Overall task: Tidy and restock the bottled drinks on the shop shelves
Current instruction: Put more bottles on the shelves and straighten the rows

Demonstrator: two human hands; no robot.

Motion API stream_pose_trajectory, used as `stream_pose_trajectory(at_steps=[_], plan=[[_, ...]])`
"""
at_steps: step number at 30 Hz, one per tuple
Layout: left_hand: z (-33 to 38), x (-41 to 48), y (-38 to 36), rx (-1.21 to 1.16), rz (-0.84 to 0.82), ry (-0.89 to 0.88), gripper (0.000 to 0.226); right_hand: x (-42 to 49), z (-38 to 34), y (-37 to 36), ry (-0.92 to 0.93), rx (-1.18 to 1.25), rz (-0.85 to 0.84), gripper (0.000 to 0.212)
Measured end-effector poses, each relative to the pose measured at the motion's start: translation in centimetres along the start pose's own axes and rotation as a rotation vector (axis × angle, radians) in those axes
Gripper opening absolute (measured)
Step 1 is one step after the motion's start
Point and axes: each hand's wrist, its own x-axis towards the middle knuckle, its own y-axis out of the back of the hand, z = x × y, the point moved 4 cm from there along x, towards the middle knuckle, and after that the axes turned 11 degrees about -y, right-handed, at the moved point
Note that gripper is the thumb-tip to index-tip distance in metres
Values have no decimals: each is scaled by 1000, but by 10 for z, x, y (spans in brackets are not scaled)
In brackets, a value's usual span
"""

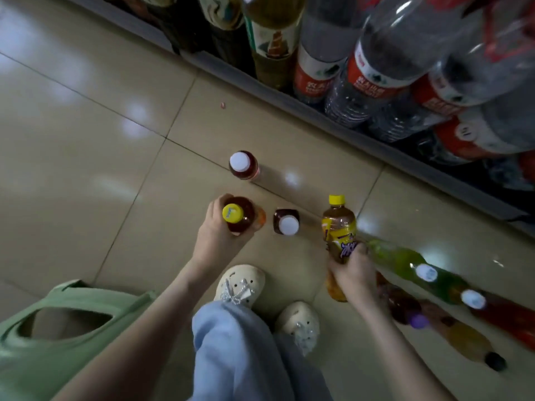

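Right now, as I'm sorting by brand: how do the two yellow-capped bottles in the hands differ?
The left bottle points its cap at the camera and shows an orange label; the right bottle shows its side, with a yellow label. The left hand grips near the top, the right hand lower down. Both hold brown drink.

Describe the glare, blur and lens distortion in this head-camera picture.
Head view: reflected lights glare as white patches on the glossy floor tiles; head view: the shelf's water bottles loom soft and bent by the wide lens; head view: the green bottle smears lengthwise, while the dark bottle in the left hand and yellow-labelled bottle in the right hand look sharper.
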Motion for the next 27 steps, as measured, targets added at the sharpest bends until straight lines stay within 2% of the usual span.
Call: stream_pose_trajectory(at_steps=[3, 5, 9, 12, 15, 17, 21, 25, 27], plan=[[62, -33, 83, -15, 16, 7, 53, -83, 5, 74, 28, 68, 12, 55], [120, -47, 149, -112, -18, 58, 47, -144, -4, 131, 48, 186, -32, 48], [254, -71, 269, -392, -261, 11, 37, -276, -38, 251, 64, 479, -232, 30], [352, -88, 329, -660, -385, -50, 26, -366, -64, 330, 102, 722, -410, 37], [428, -103, 348, -801, -400, 22, 36, -434, -75, 391, 165, 877, -525, 50], [470, -117, 346, -888, -410, 83, 32, -464, -75, 420, 190, 965, -531, 56], [532, -143, 336, -899, -452, 228, 65, -497, -66, 465, 236, 1173, -498, 47], [590, -171, 324, -840, -651, 174, 73, -510, -34, 503, 290, 1300, -478, 26], [617, -195, 311, -835, -805, 151, 63, -511, -9, 521, 300, 1348, -468, 33]])
